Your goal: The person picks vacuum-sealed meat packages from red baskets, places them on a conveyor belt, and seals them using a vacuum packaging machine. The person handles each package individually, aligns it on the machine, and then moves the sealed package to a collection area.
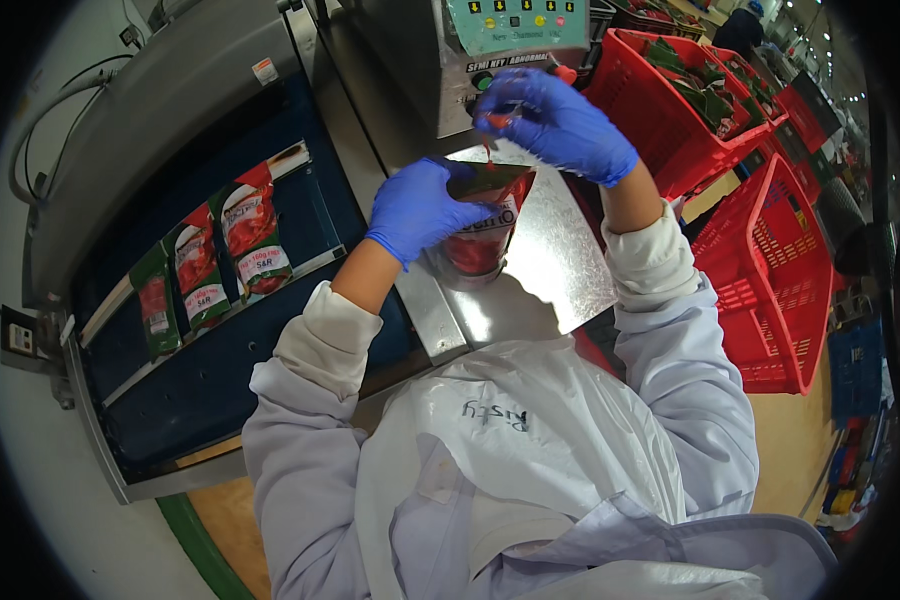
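My left hand (427, 210), in a blue glove, grips the upper side of a red and green plastic food pouch (480, 247) standing on the steel work surface (562, 247). Above the pouch's top edge is my right hand (555, 124), also gloved in blue, its fingers curled around a small red piece (499, 120). A red strand hangs below those fingers towards the pouch. Three similar pouches lie side by side on the dark blue bed of a vacuum-sealing machine (195, 382) at the left, the nearest being a printed pouch (251, 236).
The machine's control panel (521, 30) with knobs stands just beyond my hands. A red plastic crate (667, 120) with green and red pouches is at the upper right, and another red crate (772, 300) lies below it. A person (740, 30) is in the far background.
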Tool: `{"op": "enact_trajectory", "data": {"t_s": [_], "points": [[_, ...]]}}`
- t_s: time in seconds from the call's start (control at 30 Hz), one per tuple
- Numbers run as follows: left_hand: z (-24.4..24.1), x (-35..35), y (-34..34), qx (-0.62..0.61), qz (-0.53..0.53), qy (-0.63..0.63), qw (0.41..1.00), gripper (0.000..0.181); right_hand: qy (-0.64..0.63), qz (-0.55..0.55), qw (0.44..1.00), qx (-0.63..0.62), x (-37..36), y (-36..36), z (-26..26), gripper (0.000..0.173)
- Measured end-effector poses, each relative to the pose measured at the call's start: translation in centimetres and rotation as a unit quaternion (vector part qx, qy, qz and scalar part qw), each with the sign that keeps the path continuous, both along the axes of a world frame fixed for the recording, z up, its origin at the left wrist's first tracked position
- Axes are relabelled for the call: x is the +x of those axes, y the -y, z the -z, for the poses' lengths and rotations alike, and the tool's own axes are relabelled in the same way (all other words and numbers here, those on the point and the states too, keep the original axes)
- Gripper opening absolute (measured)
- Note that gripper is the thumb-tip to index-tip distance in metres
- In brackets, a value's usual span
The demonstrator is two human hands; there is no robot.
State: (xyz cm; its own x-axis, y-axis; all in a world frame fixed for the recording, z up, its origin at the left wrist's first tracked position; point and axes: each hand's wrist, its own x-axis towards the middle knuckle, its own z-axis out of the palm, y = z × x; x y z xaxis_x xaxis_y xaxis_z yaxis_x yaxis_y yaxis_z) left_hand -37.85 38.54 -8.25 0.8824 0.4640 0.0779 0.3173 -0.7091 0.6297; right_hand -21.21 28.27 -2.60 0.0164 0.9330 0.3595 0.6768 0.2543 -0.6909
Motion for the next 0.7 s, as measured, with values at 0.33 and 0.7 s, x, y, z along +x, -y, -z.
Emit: {"op": "enact_trajectory", "data": {"t_s": [0.33,0.7], "points": [[0.7,-0.1,0.0,0.017,0.004,0.002,1.0,0.064,0.115,0.01,0.993,0.021,1.1,1.1,-0.6,0.025],[0.8,-0.6,0.4,0.027,0.0,0.034,0.999,0.057,0.273,0.007,0.962,-0.007,1.0,0.7,2.1,0.014]]}}
